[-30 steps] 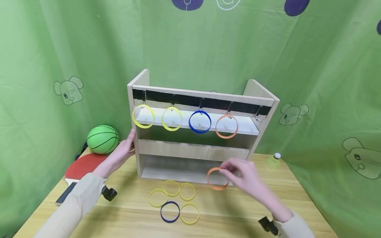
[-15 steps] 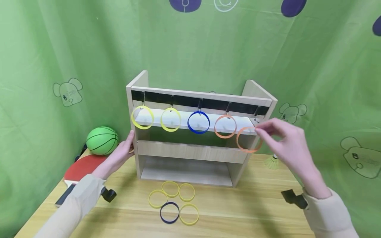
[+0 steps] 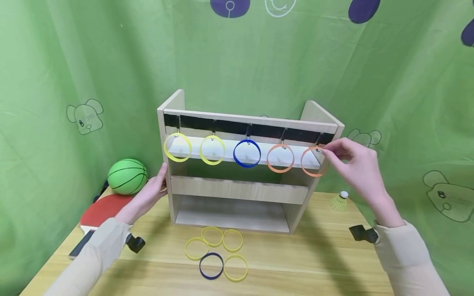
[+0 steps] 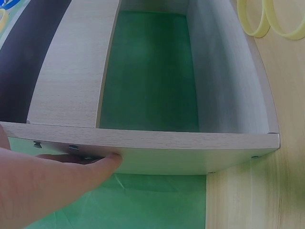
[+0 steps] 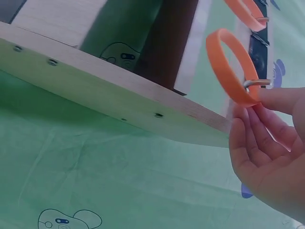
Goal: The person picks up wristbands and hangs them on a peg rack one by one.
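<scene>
My right hand [image 3: 357, 166] pinches an orange ring [image 3: 314, 176] at the rightmost hook of the wooden shelf [image 3: 237, 189]. The right wrist view shows the hook passing through that orange ring [image 5: 224, 71], with thumb and fingers [image 5: 271, 138] on its edge. A second orange ring [image 3: 280, 170], a blue ring [image 3: 247, 165] and two yellow rings [image 3: 177, 159] hang from the other hooks. My left hand [image 3: 149, 193] rests against the shelf's left side panel, its thumb extended along the panel in the left wrist view [image 4: 71, 176].
On the wooden table [image 3: 277, 263], several yellow rings [image 3: 235, 280] and a dark blue ring [image 3: 211, 278] lie before the shelf. A green ball [image 3: 127, 176] and red paddle [image 3: 105, 209] are at the left; a shuttlecock [image 3: 339, 202] stands at the right, behind the right forearm.
The right hand has carried the orange ring from low before the shelf up and right to the last hook. The left hand has stayed at the side panel.
</scene>
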`<move>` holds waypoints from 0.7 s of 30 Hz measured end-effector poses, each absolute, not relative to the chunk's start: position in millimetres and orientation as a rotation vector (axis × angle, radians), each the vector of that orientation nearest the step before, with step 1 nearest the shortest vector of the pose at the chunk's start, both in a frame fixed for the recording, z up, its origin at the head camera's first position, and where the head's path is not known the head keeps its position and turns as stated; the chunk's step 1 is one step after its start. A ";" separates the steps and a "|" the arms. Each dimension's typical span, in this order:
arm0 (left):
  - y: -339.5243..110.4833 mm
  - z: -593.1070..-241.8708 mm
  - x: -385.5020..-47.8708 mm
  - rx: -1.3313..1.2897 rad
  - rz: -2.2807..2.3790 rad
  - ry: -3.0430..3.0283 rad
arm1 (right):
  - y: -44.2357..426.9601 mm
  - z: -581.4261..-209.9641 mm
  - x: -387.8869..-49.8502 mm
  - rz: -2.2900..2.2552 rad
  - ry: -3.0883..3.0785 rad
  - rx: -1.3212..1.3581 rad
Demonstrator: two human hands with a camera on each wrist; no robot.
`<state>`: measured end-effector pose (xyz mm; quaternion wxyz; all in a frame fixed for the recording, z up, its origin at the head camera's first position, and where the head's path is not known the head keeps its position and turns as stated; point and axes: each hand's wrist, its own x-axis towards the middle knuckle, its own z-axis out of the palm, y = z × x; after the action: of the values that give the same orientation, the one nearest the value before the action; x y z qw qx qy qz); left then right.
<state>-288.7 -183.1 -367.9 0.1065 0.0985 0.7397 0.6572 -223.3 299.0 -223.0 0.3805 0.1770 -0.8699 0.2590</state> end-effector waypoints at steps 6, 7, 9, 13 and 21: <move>-183.6 -367.9 -288.6 0.297 1.936 2.180 | 299.3 -224.2 -220.4 0.645 -2.225 0.442; -183.6 -367.8 -288.6 0.297 1.933 2.181 | 299.7 -223.8 -218.7 0.647 -2.214 0.441; -183.7 -367.5 -288.3 0.297 1.926 2.182 | 300.1 -223.1 -214.1 0.651 -2.188 0.447; -183.1 -367.2 -287.2 0.309 1.929 2.177 | 294.9 -224.7 -201.4 0.625 -2.163 0.504; -183.6 -368.3 -286.7 0.324 1.944 2.170 | 259.4 -271.3 -190.7 0.569 -2.234 0.751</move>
<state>-286.7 -183.6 -368.3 0.1051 0.1099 0.7361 0.6596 -190.7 259.4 -271.3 0.3507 0.2901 -0.8629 0.2196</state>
